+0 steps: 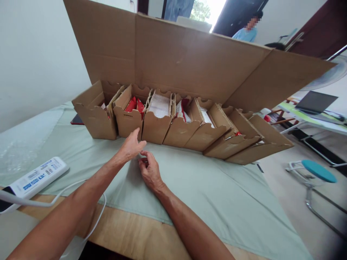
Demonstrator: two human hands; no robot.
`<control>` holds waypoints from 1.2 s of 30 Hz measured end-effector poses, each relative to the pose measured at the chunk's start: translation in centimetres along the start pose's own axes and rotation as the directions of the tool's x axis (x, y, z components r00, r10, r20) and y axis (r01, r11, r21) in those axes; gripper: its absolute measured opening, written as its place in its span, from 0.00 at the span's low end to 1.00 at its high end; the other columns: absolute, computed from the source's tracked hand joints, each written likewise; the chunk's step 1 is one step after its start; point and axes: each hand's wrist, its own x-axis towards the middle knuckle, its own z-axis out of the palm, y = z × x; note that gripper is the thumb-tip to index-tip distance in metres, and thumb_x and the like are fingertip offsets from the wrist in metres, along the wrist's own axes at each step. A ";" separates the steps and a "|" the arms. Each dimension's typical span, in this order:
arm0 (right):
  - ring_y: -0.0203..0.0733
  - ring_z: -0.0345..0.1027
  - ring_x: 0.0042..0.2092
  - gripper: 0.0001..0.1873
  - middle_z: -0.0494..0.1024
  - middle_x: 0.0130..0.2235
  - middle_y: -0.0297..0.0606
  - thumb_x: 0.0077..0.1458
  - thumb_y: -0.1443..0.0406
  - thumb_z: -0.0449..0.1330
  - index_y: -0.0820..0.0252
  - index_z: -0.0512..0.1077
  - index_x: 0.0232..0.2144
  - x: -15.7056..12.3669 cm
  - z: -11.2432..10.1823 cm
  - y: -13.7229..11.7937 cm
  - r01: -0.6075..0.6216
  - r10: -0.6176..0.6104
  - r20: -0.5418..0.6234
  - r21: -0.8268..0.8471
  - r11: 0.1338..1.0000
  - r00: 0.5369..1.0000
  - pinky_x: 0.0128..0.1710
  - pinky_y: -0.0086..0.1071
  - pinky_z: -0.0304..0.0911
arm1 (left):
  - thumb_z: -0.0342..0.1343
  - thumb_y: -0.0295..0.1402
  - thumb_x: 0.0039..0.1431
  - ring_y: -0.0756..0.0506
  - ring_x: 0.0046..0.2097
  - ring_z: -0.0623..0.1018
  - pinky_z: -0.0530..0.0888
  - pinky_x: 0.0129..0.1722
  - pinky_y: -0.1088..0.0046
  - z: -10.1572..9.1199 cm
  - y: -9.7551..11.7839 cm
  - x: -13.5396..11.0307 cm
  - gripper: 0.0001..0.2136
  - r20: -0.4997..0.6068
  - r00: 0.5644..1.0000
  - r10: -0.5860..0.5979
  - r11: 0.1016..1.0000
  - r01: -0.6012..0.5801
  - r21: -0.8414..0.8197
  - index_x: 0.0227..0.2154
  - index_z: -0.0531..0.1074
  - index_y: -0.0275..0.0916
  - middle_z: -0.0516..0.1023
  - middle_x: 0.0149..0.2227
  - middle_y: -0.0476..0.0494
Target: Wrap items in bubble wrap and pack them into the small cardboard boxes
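My left hand (132,145) reaches forward over the cloth, index finger stretched out and thumb apart, holding nothing. Its fingertip is in front of the second cardboard box (129,124), which has red packets (135,105) inside; whether it touches the box I cannot tell. Just right of it, my right hand (150,169) hovers at or rests on the cloth, its fingers loosely curled with a gap to the thumb and nothing visible between. Beyond both hands stands a row of several open cardboard boxes, including one with a clear-wrapped white item (160,104) and one with a red-and-white packet (183,109).
A tall cardboard panel (179,57) stands behind the boxes. On the left lie a white power strip (40,177) with its cable and bubble wrap (18,151). The pale green cloth (206,187) covers the table. At right are a teal stool (319,171), a laptop (316,102) and a person (246,34).
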 end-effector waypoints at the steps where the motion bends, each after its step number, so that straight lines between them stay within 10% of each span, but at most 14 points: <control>1: 0.40 0.76 0.42 0.17 0.77 0.51 0.45 0.57 0.70 0.54 0.58 0.70 0.49 0.0 0.0 0.0 -0.002 0.002 -0.002 0.003 1.000 1.000 0.46 0.35 0.74 | 0.60 0.33 0.50 0.29 0.70 0.63 0.62 0.68 0.47 0.1 0.1 0.1 0.39 0.002 1.000 0.003 1.000 -0.003 0.004 0.67 0.60 0.29 0.62 0.69 0.22; 6: 0.40 0.76 0.41 0.16 0.78 0.50 0.44 0.57 0.69 0.55 0.58 0.72 0.47 0.1 -0.2 0.0 -0.015 0.015 -0.003 0.035 0.999 1.000 0.43 0.34 0.74 | 0.59 0.31 0.50 0.28 0.70 0.64 0.61 0.67 0.43 -0.7 1.9 -2.4 0.37 0.024 0.999 0.033 0.999 -0.034 0.032 0.65 0.63 0.30 0.62 0.69 0.22; 13: 0.38 0.76 0.35 0.13 0.81 0.39 0.38 0.60 0.65 0.54 0.57 0.72 0.46 1.5 -0.9 -2.0 -0.053 0.047 0.075 0.088 0.995 0.996 0.36 0.31 0.73 | 0.60 0.36 0.59 0.32 0.68 0.68 0.74 0.61 0.50 -3.7 2.8 -15.8 0.25 0.125 0.981 0.151 0.987 -0.157 0.034 0.60 0.73 0.55 0.63 0.71 0.43; 21: 0.41 0.74 0.34 0.36 0.82 0.36 0.33 0.59 0.67 0.58 0.52 0.58 0.69 14.1 4.6 -12.2 0.275 -0.188 0.274 -0.330 0.903 0.943 0.42 0.35 0.69 | 0.57 0.36 0.59 0.33 0.61 0.77 0.77 0.58 0.51 -5.9 -3.9 -20.4 0.17 -0.076 0.997 0.007 0.999 -0.003 0.044 0.50 0.81 0.51 0.76 0.62 0.38; 25: 0.44 0.75 0.35 0.15 0.81 0.31 0.36 0.61 0.67 0.58 0.56 0.77 0.49 18.6 7.5 -13.8 0.247 -0.108 0.275 -0.542 0.803 0.955 0.40 0.34 0.67 | 0.58 0.39 0.59 0.33 0.60 0.78 0.77 0.57 0.50 -6.9 -5.2 -20.8 0.15 -0.098 0.995 -0.032 0.999 0.030 -0.018 0.47 0.82 0.49 0.77 0.60 0.36; 30: 0.41 0.75 0.33 0.09 0.81 0.29 0.32 0.63 0.67 0.59 0.53 0.79 0.36 15.6 7.3 -13.6 0.341 -0.215 0.292 -0.504 0.794 0.932 0.36 0.29 0.63 | 0.60 0.41 0.60 0.33 0.62 0.76 0.73 0.62 0.48 -7.0 -6.4 -21.4 0.24 -0.282 0.934 -0.219 0.954 0.145 -0.261 0.60 0.72 0.49 0.72 0.64 0.36; 36: 0.37 0.77 0.30 0.12 0.83 0.30 0.33 0.67 0.66 0.55 0.54 0.79 0.39 6.5 1.1 -14.5 0.441 -0.315 0.384 -0.302 0.845 0.868 0.34 0.28 0.66 | 0.60 0.44 0.62 0.34 0.71 0.63 0.60 0.70 0.47 -8.9 -4.6 -20.2 0.30 -0.522 0.767 -0.374 0.832 0.029 -0.554 0.66 0.60 0.54 0.61 0.71 0.41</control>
